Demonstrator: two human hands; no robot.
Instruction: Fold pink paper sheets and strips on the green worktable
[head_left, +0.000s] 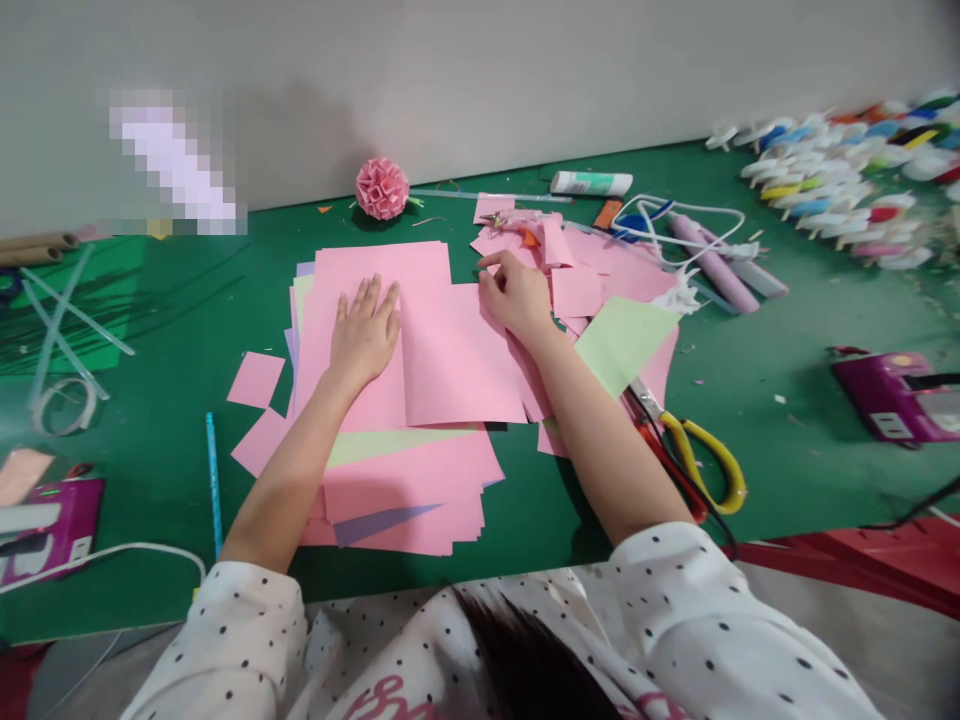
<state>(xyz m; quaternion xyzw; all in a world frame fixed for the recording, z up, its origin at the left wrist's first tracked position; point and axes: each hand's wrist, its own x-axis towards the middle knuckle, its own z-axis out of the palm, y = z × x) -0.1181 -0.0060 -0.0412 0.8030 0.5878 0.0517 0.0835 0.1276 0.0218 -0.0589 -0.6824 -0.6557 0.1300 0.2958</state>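
My left hand (365, 331) lies flat, fingers spread, on a pink paper sheet (435, 350) that tops a stack of pink, pale green and purple sheets (405, 500) on the green table (165, 330). My right hand (516, 293) rests at the sheet's upper right corner, its fingers curled and pressing at the paper's edge. Beside it lie small pink paper squares (577, 290) and a pale green sheet (622, 340).
A pink folded paper ball (382, 187) sits near the wall. Yellow-handled scissors (705, 455) and red-handled scissors lie right of my forearm. A glue stick (592, 183), glue guns (892, 395) (45, 520), a blue stick (214, 480) and rows of coloured pinwheels (840, 180) surround the work.
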